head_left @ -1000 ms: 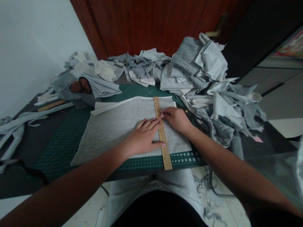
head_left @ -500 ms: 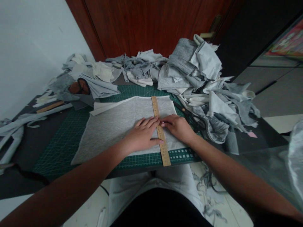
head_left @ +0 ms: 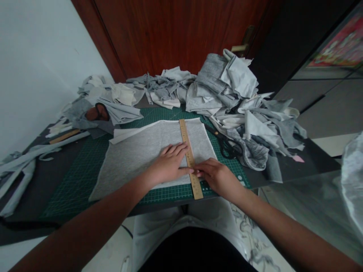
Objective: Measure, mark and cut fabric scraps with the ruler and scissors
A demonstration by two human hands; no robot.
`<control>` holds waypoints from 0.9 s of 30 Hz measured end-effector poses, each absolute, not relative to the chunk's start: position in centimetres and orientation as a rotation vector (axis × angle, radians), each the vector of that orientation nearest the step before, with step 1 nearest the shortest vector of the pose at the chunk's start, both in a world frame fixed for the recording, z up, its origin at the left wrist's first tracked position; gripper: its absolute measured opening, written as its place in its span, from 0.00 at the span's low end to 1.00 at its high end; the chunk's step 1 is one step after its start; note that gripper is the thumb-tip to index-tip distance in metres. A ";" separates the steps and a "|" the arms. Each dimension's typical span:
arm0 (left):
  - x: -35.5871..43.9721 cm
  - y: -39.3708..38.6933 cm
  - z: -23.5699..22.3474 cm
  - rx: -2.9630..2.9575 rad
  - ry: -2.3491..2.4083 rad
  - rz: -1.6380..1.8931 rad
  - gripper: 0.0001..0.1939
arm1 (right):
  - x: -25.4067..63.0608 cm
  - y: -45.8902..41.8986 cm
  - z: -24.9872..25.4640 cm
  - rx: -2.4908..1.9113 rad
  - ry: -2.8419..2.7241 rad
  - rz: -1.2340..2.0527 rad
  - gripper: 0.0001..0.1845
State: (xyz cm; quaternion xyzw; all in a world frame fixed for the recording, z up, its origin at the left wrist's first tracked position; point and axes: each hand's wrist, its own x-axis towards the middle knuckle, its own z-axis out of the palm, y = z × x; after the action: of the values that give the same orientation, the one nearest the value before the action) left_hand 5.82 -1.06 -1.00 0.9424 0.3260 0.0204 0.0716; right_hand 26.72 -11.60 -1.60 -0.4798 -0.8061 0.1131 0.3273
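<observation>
A grey piece of fabric [head_left: 136, 155] lies flat on a green cutting mat [head_left: 76, 177], its far edge partly folded over. Across its right part runs a wooden ruler [head_left: 185, 139], roughly pointing away from me. My left hand [head_left: 170, 162] rests flat with fingers spread, pressing on the fabric and the ruler's left edge. At the ruler's right edge, near the fabric's close side, my right hand [head_left: 217, 174] has its fingertips pinched together. Whatever they hold is too small or hidden to make out. Black-handled scissors [head_left: 224, 143] lie just right of the fabric.
Heaped grey and white fabric scraps [head_left: 227, 87] cover the back and right of the table. More scraps and a brown item with a black rim [head_left: 97, 112] lie at left. Behind stands a reddish wooden door [head_left: 170, 34]. Scraps litter the floor [head_left: 255, 241] below.
My right hand has slid along the ruler toward me, from about mid-ruler to near the fabric's close edge. My left hand stays pressed in place. The view has shifted slightly.
</observation>
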 end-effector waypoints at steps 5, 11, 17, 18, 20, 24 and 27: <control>5.7 -1.0 -1.1 2.841 0.950 0.116 0.42 | 26.6 -13.7 -1.3 -1.288 -2.128 0.379 0.12; 5.8 -1.0 -1.0 2.844 0.929 0.144 0.42 | 26.6 -15.3 -1.2 -1.273 -2.146 0.345 0.12; 5.9 -1.0 -0.8 2.826 0.956 0.075 0.43 | 26.6 -16.5 -0.9 -1.269 -2.171 0.393 0.13; 5.9 -1.0 -0.7 2.824 0.953 0.073 0.43 | 26.5 -16.7 -1.0 -1.266 -2.162 0.397 0.14; 5.9 -1.0 -0.7 2.820 0.944 0.077 0.42 | 26.5 -17.0 -1.3 -1.271 -2.141 0.389 0.15; 5.7 -1.2 -0.5 2.814 0.927 0.136 0.40 | 26.9 -17.6 -1.5 -1.346 -2.050 0.300 0.15; 5.3 -1.2 -0.2 2.807 0.882 0.192 0.35 | 28.8 -18.6 -0.7 -1.466 -1.880 0.171 0.12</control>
State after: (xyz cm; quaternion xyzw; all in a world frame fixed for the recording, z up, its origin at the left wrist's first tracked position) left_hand 5.31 -1.18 -0.19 0.9476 0.2976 0.0649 0.0962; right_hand 28.84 -18.62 -0.66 -0.5705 -0.7317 0.0665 0.3670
